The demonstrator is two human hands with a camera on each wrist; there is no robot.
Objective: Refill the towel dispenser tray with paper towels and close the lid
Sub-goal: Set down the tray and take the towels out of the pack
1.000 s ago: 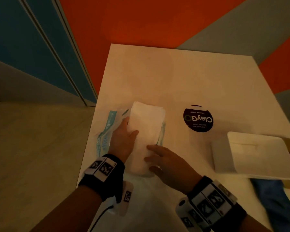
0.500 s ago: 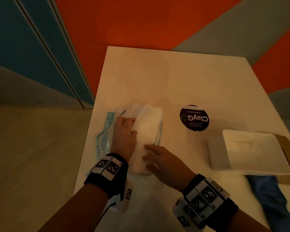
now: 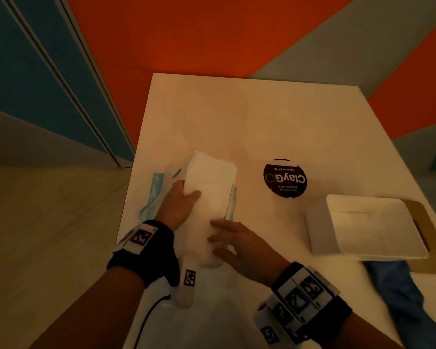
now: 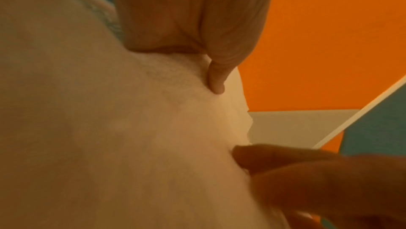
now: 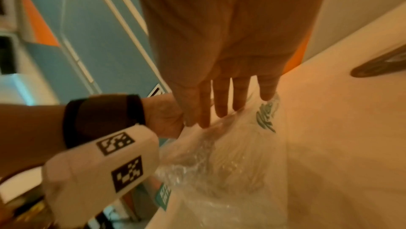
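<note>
A white stack of paper towels (image 3: 212, 195) lies on the table, half out of its clear wrapper (image 3: 152, 195) with teal print. My left hand (image 3: 186, 195) grips the stack's left edge, thumb on top; the left wrist view shows that thumb (image 4: 216, 79) pressed into the towels (image 4: 131, 145). My right hand (image 3: 218, 235) lies with straight fingers on the stack's near end. In the right wrist view its fingers (image 5: 222, 106) press the crinkled plastic (image 5: 219, 163). The white dispenser tray (image 3: 320, 222) stands to the right, holding nothing that I can see.
A brown board (image 3: 418, 215) lies under the tray's right side. A round dark ClayGo sticker (image 3: 285, 178) sits on the white table (image 3: 249, 117) between stack and tray. A blue cloth (image 3: 400, 298) hangs at the near right. The table's left edge runs close beside the wrapper.
The stack's far end has come up and out of the wrapper again under my left hand. My right hand stays pressing on the near end.
</note>
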